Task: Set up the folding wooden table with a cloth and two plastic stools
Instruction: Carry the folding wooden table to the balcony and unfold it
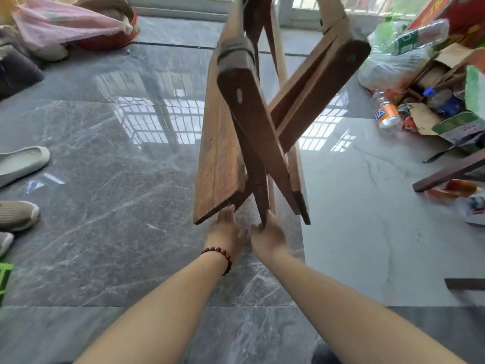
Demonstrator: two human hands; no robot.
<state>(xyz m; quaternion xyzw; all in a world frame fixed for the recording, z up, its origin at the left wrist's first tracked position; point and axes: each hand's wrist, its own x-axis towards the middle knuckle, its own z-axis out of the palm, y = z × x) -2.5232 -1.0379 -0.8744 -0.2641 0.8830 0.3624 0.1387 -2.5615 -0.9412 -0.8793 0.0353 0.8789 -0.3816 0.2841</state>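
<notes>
The folding wooden table (220,153) is held up in the air in front of me, its brown top on edge at the left and its crossed legs splayed to the right. My left hand (227,232), with a red bead bracelet on the wrist, touches the lower corner of the top with straight fingers. My right hand (267,239) grips the bottom end of one dark leg (258,185). No cloth and no plastic stool is in view.
Glossy grey marble floor (105,206) below. Shoes (21,164) lie at the left edge. Bags and cushions (65,24) sit at the back left. A heap of bottles, cartons and plastic bags (420,82) fills the right, with a dark wooden piece (451,172) nearby.
</notes>
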